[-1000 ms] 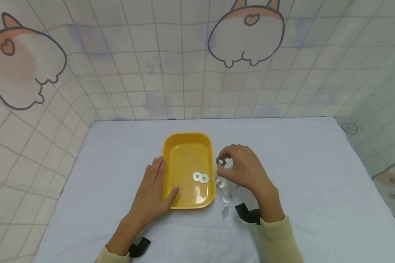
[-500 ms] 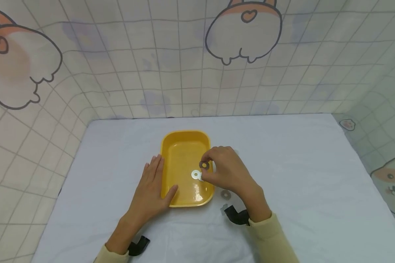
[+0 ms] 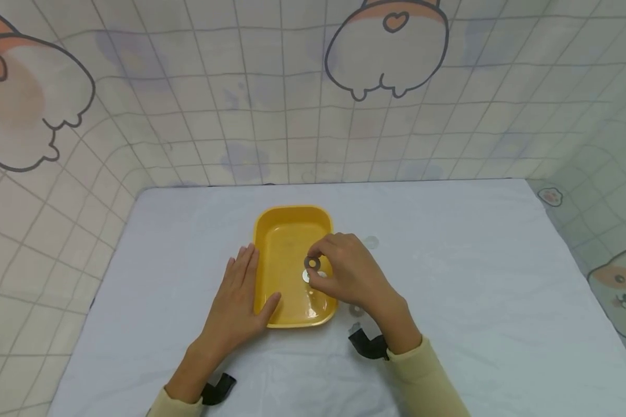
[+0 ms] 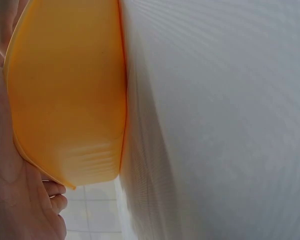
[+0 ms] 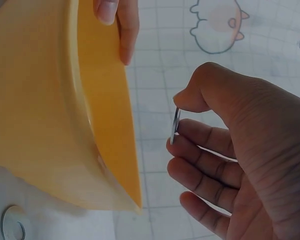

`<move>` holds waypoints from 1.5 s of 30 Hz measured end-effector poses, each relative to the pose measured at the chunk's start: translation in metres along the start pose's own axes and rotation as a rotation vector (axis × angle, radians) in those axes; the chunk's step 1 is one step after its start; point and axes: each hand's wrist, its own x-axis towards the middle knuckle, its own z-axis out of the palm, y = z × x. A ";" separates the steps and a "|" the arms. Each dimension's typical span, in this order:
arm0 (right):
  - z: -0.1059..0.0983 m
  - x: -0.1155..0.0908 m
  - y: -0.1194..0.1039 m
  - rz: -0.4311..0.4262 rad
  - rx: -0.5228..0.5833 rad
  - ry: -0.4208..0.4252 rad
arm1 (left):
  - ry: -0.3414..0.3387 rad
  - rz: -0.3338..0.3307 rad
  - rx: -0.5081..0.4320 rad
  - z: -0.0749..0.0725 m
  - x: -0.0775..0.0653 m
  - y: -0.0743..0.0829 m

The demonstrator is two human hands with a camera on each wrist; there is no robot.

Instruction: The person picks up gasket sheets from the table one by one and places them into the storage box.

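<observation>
The right hand [image 3: 346,272] pinches a flat metal washer [image 3: 306,263] by its edge between thumb and fingers, above the yellow tray [image 3: 279,229]. In the right wrist view the held washer [image 5: 175,126] is seen edge-on, and the other fingers are bent loosely below it. Inside the tray lie two silver washers [image 3: 305,277], partly covered by the right hand. The left hand [image 3: 235,301] rests along the tray's left side with fingers straight and thumb over the near left rim. Its palm lies against the rim in the left wrist view.
Right of the tray, a washer [image 3: 356,311] lies on the white cloth [image 3: 475,260], partly behind the right wrist. A faint round disc [image 3: 371,242] sits farther back. Black straps with camera mounts [image 3: 369,346] hang at both wrists. A patterned curtain [image 3: 271,104] stands behind the table.
The right hand has carried its washer leftward from beside the tray to above it, uncovering the faint disc behind. The left hand has stayed on the tray.
</observation>
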 end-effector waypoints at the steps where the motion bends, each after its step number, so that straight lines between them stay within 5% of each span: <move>1: 0.000 0.000 0.000 0.000 -0.002 -0.003 | -0.002 -0.002 0.000 0.000 0.000 0.000; 15: 0.004 -0.001 -0.003 -0.019 -0.029 -0.009 | -0.013 -0.011 -0.007 -0.001 0.000 0.001; 22: -0.001 -0.007 -0.001 0.087 -0.027 -0.091 | 0.002 -0.001 0.001 0.002 -0.003 0.001; 45: -0.023 -0.026 0.021 0.315 -0.022 -0.118 | -0.014 -0.017 -0.007 -0.003 0.000 0.003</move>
